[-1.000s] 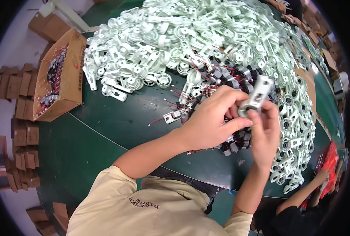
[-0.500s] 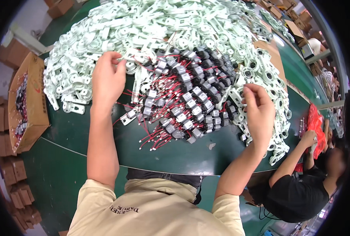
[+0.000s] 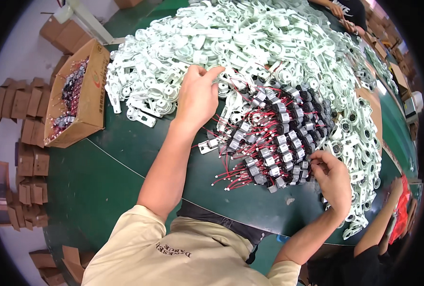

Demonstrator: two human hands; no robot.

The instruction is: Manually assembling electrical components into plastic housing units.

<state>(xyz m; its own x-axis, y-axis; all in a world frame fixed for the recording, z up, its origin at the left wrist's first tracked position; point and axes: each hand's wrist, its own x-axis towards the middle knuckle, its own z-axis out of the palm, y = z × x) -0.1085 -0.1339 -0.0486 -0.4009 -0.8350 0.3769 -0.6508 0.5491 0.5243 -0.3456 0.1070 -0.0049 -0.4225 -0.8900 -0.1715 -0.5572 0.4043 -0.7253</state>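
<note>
My left hand [image 3: 196, 97] hovers at the near edge of the pale green plastic parts, thumb and index finger apart, with nothing visible between them. At the right edge of the gathered motors, my right hand [image 3: 334, 183] has its thumb and fingers curled together. Whatever lies between those fingertips is hidden. Between my hands lies a bunch of small grey motors [image 3: 282, 143] with black ends, packed in rows. Their thin red wires [image 3: 235, 178] fan out to the left and end in white plugs. One pale part [image 3: 209, 146] lies by the wires.
A big heap of pale green plastic parts [image 3: 193, 43] covers the far table and curves down the right side. An open carton [image 3: 85, 105] of wired motors stands at left. A co-worker's arm [image 3: 378, 221] holds a red bag [image 3: 400, 209]; another person's hand [image 3: 336, 9] shows far right.
The view has swung, so the table appears farther right. My right hand has come in to the motors' right edge, its fingers curling. My left hand stays by the pale parts, slightly nearer the motors.
</note>
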